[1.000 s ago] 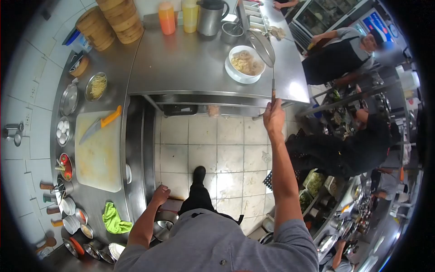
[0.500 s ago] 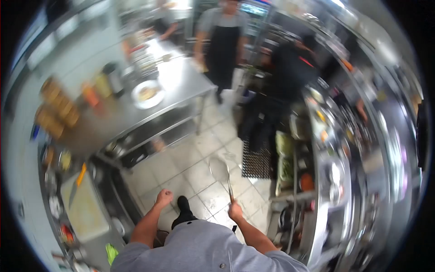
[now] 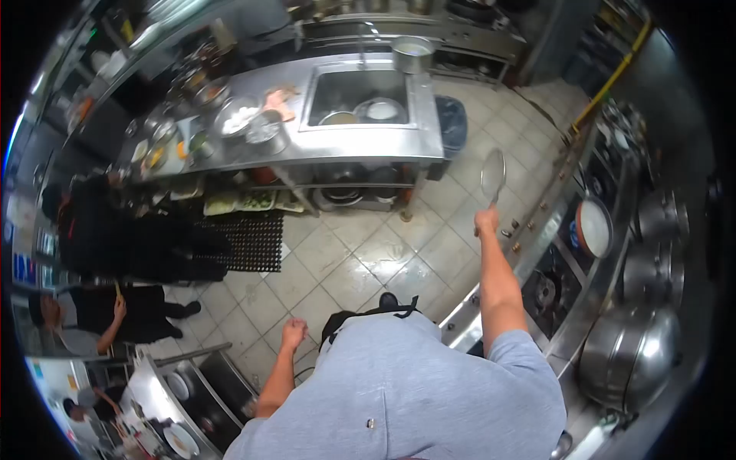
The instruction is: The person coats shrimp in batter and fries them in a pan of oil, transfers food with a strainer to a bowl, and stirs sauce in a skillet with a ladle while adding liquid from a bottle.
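My right hand [image 3: 486, 220] is closed around the handle of a round mesh strainer [image 3: 493, 175], held up over the tiled floor just left of the stove. My left hand [image 3: 294, 334] hangs over the floor at my left side, fingers curled in; whether anything small is inside does not show. On the stove [image 3: 546, 291], right of my right arm, sits a wide pan with a white inside [image 3: 593, 227]. Large metal pots [image 3: 630, 357] stand along the far right edge of the stove.
Ahead is a steel counter with a sink [image 3: 358, 98], a tall pot [image 3: 412, 55] and bowls. A bin [image 3: 451, 126] stands at its right end. People in dark aprons [image 3: 138, 313] are at the left, near a black floor mat [image 3: 244, 242].
My view has swung right, from the counter with the noodle bowl to the sink and stove. The strainer left the bowl's side and is now raised beside the stove, still in my right hand.
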A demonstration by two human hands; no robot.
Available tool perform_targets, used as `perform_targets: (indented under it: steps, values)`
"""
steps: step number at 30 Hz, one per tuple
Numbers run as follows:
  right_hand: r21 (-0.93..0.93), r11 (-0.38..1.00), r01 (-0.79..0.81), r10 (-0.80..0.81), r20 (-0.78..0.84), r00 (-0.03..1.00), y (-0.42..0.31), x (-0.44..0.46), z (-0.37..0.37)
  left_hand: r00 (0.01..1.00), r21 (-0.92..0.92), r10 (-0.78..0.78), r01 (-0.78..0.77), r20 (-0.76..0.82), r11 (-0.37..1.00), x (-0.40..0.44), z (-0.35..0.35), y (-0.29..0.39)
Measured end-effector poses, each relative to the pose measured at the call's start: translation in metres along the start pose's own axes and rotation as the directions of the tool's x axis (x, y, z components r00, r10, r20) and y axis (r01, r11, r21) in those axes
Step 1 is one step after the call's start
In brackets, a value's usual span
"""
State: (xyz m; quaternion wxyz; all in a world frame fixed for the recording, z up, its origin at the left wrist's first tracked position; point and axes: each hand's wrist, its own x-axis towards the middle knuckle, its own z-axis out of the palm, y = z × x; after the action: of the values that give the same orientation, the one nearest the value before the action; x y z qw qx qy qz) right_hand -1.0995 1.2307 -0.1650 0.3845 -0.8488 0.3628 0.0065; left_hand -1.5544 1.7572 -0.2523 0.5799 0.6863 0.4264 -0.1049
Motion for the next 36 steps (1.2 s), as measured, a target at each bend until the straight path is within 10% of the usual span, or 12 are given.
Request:
perform_targets:
  steps: [5,9,11,15,17,25,31,36]
  values:
    - [0.028,0.946,0.324,-0.316,-0.163,0.935,-0.080,0.011,-0.002,0.982,0.127,0.052,-0.077,0.183,0.989,0.051,0.078,0.133]
    - [-0.171,0.892,0.419,-0.411,0.080,0.908,-0.115,0.027,0.063,0.899,0.210,0.103,-0.209,0.425,0.955,0.075,0.152,0.209]
    - [0.063,0.972,0.228,-0.227,-0.030,0.973,-0.143,0.005,0.067,0.864,0.212,0.111,-0.241,0.491,0.947,0.081,0.185,0.243]
    - [-0.115,0.932,0.343,-0.322,0.171,0.931,-0.151,0.033,0.057,0.757,0.177,0.104,-0.280,0.645,0.943,0.114,0.241,0.292]
    - [-0.021,0.919,0.395,-0.394,0.024,0.919,-0.144,0.053,0.033,0.671,0.250,0.045,-0.336,0.740,0.908,0.128,0.268,0.325]
    - [0.003,0.996,-0.093,0.076,-0.601,0.796,-0.010,0.115,-0.173,0.365,0.238,0.014,-0.635,0.931,0.734,0.147,0.354,0.491]
    - [-0.190,0.879,-0.437,0.194,-0.695,0.693,0.103,0.155,-0.341,0.204,0.230,-0.113,-0.748,0.972,0.623,0.165,0.454,0.554]
    - [-0.166,0.876,-0.453,0.270,-0.609,0.745,0.155,0.198,-0.344,0.201,0.284,-0.218,-0.833,0.955,0.475,0.127,0.548,0.598]
